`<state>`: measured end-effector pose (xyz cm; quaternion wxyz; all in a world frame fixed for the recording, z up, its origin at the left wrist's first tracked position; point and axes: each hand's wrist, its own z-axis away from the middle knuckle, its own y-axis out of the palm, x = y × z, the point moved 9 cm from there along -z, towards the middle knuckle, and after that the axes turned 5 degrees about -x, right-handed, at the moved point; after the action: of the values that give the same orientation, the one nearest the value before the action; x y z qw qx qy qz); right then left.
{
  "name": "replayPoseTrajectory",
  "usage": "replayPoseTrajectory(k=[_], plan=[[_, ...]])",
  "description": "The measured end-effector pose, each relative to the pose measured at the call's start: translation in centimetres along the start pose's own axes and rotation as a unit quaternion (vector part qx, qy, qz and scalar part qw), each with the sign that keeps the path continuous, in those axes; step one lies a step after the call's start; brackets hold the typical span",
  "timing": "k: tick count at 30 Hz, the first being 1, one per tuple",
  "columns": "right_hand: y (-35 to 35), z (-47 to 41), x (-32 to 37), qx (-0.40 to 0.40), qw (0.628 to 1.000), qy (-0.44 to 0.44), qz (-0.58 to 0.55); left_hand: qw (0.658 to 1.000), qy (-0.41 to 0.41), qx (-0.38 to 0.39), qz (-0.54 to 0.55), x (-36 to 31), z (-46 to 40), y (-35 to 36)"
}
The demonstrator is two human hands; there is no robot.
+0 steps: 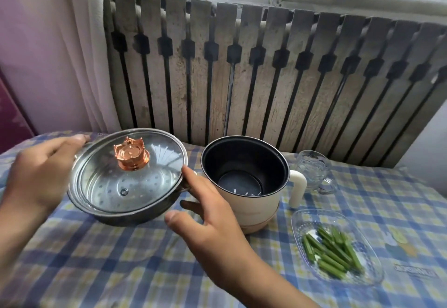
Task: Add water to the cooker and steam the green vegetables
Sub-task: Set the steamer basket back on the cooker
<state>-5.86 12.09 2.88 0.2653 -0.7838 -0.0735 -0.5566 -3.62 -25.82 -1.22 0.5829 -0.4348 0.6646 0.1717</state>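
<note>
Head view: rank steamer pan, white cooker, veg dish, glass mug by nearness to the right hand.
From the right hand:
1. Steamer pan, touching its fingertips, on the left.
2. White cooker, just right of the hand.
3. Veg dish, front right.
4. Glass mug, back right, behind the cooker's handle.

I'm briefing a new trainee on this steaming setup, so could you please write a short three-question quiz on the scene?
1. True or false: the green vegetable pieces already lie in the steamer tray.
2. Which stands nearest the cooker's handle? A) glass cup B) clear dish C) glass lid
3. What does the left hand touch?

Key: 1. False, they lie in the clear dish. 2. A. 3. The steamer tray's far-left rim; the right hand is at its right edge.
</note>
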Motion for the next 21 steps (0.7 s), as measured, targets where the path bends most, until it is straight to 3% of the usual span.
replayPoseTrajectory(k=[5, 10, 21], plan=[[-2.0, -0.5, 3.0, -0.017, 0.999, -0.025, -0.027, 0.994, 0.02, -0.064, 0.091, -7.6, 5.1, 0.0], [-5.0, -1.2, 3.6, -0.047, 0.997, -0.052, -0.037, 0.986, 0.037, -0.063, 0.148, -12.4, 8.0, 2.5], [-14.0, -3.5, 3.9, -0.154, 0.984, -0.054, -0.067, 0.983, 0.084, 0.046, 0.156, -18.5, 8.6, 9.5]])
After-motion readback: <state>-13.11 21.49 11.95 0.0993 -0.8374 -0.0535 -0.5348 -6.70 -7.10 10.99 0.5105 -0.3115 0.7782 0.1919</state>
